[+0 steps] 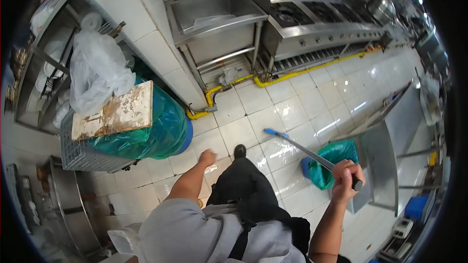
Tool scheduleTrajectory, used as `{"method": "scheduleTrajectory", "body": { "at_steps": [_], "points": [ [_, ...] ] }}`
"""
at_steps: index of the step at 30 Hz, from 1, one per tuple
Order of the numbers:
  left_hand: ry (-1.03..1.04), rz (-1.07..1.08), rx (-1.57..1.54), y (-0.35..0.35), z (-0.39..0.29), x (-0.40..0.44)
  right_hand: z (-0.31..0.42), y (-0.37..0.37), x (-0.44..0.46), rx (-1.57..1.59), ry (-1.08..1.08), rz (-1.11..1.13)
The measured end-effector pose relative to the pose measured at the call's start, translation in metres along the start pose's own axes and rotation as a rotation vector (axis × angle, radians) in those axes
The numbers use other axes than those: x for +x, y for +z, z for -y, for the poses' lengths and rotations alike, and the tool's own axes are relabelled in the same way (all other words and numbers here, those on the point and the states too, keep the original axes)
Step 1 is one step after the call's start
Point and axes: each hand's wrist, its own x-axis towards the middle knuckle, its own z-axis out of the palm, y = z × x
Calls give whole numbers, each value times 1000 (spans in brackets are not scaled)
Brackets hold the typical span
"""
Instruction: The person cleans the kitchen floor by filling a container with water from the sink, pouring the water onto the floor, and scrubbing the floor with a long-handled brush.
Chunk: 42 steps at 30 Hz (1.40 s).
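My right hand (pixel 347 181) is wrapped round the upper end of a long grey pole (pixel 312 155) with a black end cap. The pole slants down to the left, and its blue end piece (pixel 276 132) is over the wet white floor tiles (pixel 253 129). My left hand (pixel 207 157) hangs in front of my body with its fingers curled, near my black shoe (pixel 240 151). Whether it holds anything is too small to tell. Just beyond the pole and my right hand is a bin lined with a green bag (pixel 341 151).
A large green-bagged bin (pixel 165 131) with a worn board (pixel 117 112) on it stands at left beside a grey crate (pixel 73 153). Ahead are a steel sink (pixel 204 12), a stove (pixel 312 39) and a yellow floor pipe (pixel 302 71). A steel counter (pixel 399 141) is at right.
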Motion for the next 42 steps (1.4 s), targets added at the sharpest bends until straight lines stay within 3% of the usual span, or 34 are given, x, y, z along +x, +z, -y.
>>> {"method": "scheduleTrajectory", "body": {
  "at_steps": [2,3,6,8,10,12,14,16,17,19,20,22,23,25,26,28,30,32,33,35,36,38,40,42],
  "points": [
    [-354,-18,-28,-33,26,-28,-12,10,37,134,-73,-63],
    [-362,-105,4,-15,69,-22,-11,20,58,176,-74,-12],
    [-479,-71,18,-9,86,-14,-6,74,132,262,-62,154],
    [-390,-51,-186,-1,83,17,-15,122,174,304,-40,240],
    [-218,-14,-437,-18,26,46,-30,174,215,394,40,331],
    [141,-157,-667,-54,-55,66,-41,228,247,425,166,372],
    [474,-309,-584,-112,-135,90,-48,288,266,424,254,364],
    [541,-477,-517,-192,-209,82,-45,345,278,366,344,423],
    [546,-472,-506,-201,-214,102,-48,369,285,388,349,483],
    [266,-424,-927,-204,-216,142,-51,414,300,332,400,586],
    [55,-512,-713,-223,-210,141,-52,435,308,255,447,630],
    [72,-721,-668,-236,-173,153,-76,465,326,261,251,921],
    [42,-765,-640,-236,-147,162,-100,472,339,256,260,916],
    [-49,-688,-713,-254,-115,168,-164,486,364,337,22,880],
    [-51,-684,-713,-266,-108,177,-198,485,389,177,29,847],
    [78,-679,-761,-281,-108,201,-278,491,439,28,358,698],
    [20,-679,-703,-287,-118,238,-365,500,484,-176,391,628],
    [-307,-706,-545,-299,-136,279,-444,511,526,-221,425,612],
    [-323,-715,-547,-293,-130,309,-491,518,548,-279,489,568],
    [-416,-988,-515,-254,-101,358,-561,530,578,-337,577,532],
    [-429,-982,-505,-255,-100,366,-588,536,590,-322,730,472],
    [-1095,-675,-1283,-271,-100,398,-646,555,617,-300,884,414],
    [-1320,-558,-1512,-361,-211,394,-704,566,621,-601,872,399],
    [-838,-366,-1678,-354,-259,399,-741,581,629,-630,990,492]
  ]
}}
